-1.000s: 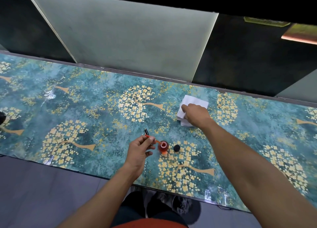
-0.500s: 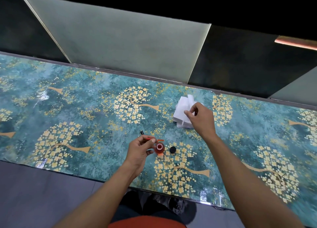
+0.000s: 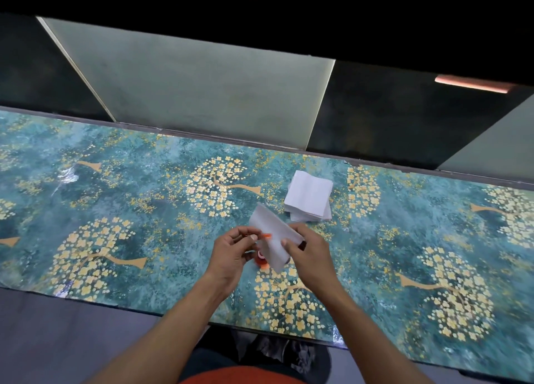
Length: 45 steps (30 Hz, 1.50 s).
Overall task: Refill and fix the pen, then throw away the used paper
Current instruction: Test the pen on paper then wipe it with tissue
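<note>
The left hand (image 3: 231,253) keeps a narrow grip on a thin orange pen part (image 3: 266,235), pinched between thumb and forefinger so that only a short orange end shows past the fingertips; what lies further back in the fist is hidden. The right hand (image 3: 309,250) pinches one sheet of white paper (image 3: 271,236) by its near right edge, and the sheet hangs tilted just right of the orange end, touching or almost touching it. Below the paper, on the worktop (image 3: 144,187), a small red ink bottle (image 3: 261,261) stands open, half covered by the sheet, and something dark sits just under the right thumb, too hidden to name. A stack of white sheets (image 3: 309,200) lies further off, to the right.

This looks like the wiping step: the paper is meant to take ink off the pen part.

Several things could go wrong. The bottle is open and directly under both hands, so a dipped wrist or a trailing paper corner could tip it and flood the patterned worktop. The sheet is thin and held by one edge, so it may fold or slip instead of wrapping the part. Wet ink could soak through to the fingers and then mark the clean stack. The pen part is slight, so a hard squeeze while wiping might bend it.

No brand, label or writing can be read anywhere.
</note>
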### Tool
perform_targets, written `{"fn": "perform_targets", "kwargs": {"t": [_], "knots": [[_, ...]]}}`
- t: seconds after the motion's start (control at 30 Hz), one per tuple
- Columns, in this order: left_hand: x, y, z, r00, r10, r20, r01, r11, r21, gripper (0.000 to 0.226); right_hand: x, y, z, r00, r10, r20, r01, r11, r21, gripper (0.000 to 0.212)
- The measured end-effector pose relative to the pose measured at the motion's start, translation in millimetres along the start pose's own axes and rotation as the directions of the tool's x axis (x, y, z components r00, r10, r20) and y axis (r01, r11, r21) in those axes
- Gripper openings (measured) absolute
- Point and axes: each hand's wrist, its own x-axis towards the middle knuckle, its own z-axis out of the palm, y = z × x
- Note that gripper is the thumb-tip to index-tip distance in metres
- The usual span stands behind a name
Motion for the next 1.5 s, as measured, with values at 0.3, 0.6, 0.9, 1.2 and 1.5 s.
{"fn": "perform_targets", "kwargs": {"t": [0.3,0.6,0.9,1.2,1.5], "knots": [[-15,2,7,0.997,0.074,0.007,-0.075,0.991,0.109,0.024,-12,-22,18,0.975,0.101,0.199,-0.214,0.673,0.708,0.05],[-27,-2,10,0.997,0.072,0.012,-0.073,0.993,0.096,0.017,-22,-14,34,0.966,0.185,0.178,-0.25,0.517,0.818,0.015],[-33,-14,18,1.0,0.019,-0.009,-0.02,1.0,-0.022,0.02,-32,-13,43,0.935,0.355,-0.009,-0.284,0.763,0.581,0.027],[-44,-11,18,0.983,0.172,0.065,-0.183,0.955,0.233,0.034,-37,-13,40,0.961,0.273,-0.036,-0.214,0.821,0.53,0.021],[-46,-10,18,0.977,0.208,0.041,-0.209,0.92,0.332,0.024,-28,-14,26,0.96,0.276,-0.039,-0.188,0.745,0.64,0.014]]}}
